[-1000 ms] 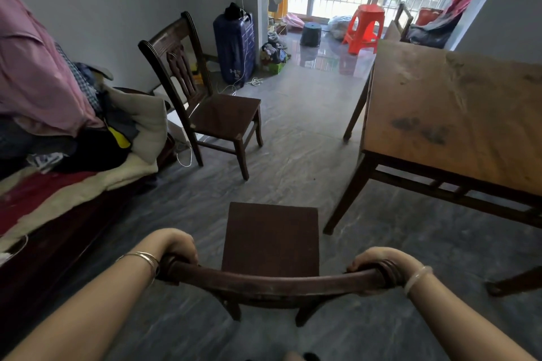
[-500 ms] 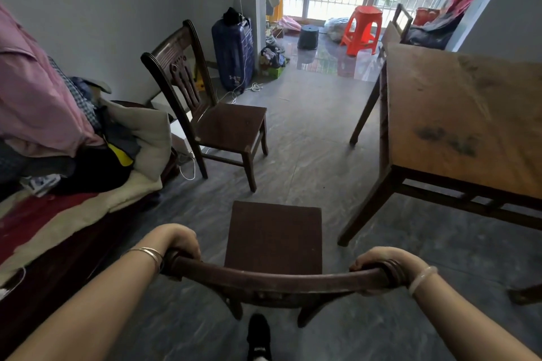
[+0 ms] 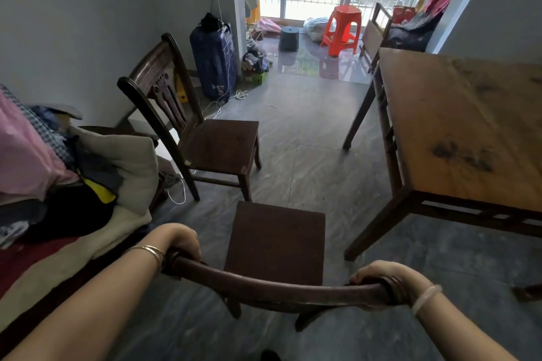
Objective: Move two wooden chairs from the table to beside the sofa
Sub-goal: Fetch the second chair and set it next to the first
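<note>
I grip the curved top rail of a dark wooden chair (image 3: 275, 239) right in front of me. My left hand (image 3: 179, 240) clasps the rail's left end and my right hand (image 3: 387, 278) clasps its right end. The seat faces away from me. A second dark wooden chair (image 3: 217, 143) stands on the floor just ahead, its back next to the sofa's end. The sofa (image 3: 88, 246) runs along the left, piled with clothes and cushions. The wooden table (image 3: 457, 129) is on the right.
A blue suitcase (image 3: 214, 63) stands by the far wall with white cables on the floor near it. An orange stool (image 3: 341, 29), a dark bucket (image 3: 289, 38) and bags sit by the balcony door. Another chair (image 3: 377, 32) stands behind the table. Grey tile floor lies between the sofa and table.
I have moved forward with the held chair; the second chair, sofa end and table appear closer. Both hands keep the same hold on the rail.
</note>
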{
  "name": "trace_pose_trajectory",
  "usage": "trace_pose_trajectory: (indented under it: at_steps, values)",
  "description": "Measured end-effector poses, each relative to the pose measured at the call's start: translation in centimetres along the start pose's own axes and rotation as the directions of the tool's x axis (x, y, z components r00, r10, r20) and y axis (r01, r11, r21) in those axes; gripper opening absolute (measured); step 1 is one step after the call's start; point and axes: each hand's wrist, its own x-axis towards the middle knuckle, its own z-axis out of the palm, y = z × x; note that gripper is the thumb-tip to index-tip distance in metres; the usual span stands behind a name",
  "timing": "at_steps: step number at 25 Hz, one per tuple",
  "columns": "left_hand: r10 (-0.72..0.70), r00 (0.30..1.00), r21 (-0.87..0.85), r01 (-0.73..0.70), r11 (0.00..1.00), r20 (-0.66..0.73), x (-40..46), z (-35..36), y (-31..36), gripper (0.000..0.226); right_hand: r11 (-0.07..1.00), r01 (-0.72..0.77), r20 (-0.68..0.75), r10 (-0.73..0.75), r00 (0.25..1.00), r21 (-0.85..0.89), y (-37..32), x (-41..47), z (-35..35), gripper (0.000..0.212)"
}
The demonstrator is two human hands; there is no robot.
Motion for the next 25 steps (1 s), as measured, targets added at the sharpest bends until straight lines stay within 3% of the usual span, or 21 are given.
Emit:
trace_pose_trajectory:
  at_steps: [3,6,12,15,21,23,25]
  values:
    - [0.080,0.995,0.136,-0.089,0.987,0.067,1.4,-2.9,-1.0,0.040,0.989,-0.147,0.071,0.147,0.987,-0.008,-2.4,-0.5,1.3,0.031]
    - [0.111,0.987,0.251,-0.137,0.958,0.115,3.1,-6.8,-2.2,0.038,0.985,-0.141,0.073,0.134,0.988,0.098,-3.7,0.1,3.6,0.032]
    - [0.182,0.981,0.421,-0.192,0.886,0.065,6.3,-12.3,-6.0,0.045,0.965,-0.026,-0.131,0.061,0.989,0.260,-4.7,1.3,13.0,0.028]
    - [0.233,0.970,0.448,-0.236,0.862,0.064,7.1,-14.2,-7.2,0.043,0.923,0.051,-0.212,0.034,0.977,0.382,-5.6,1.3,16.5,0.031]
    - [0.218,0.967,0.473,-0.256,0.843,0.134,8.2,-16.5,-8.5,0.040,0.774,0.041,-0.124,0.049,0.991,0.632,-6.2,1.3,20.3,0.017]
    - [0.195,0.971,0.389,-0.234,0.891,0.139,8.4,-16.7,-8.8,0.042,0.802,0.033,-0.172,0.088,0.981,0.596,-6.0,1.0,20.7,0.016]
    - [0.259,0.965,0.382,-0.257,0.888,0.046,7.6,-16.7,-9.0,0.045,0.824,0.057,-0.207,0.073,0.976,0.564,-6.2,0.1,21.1,0.017]
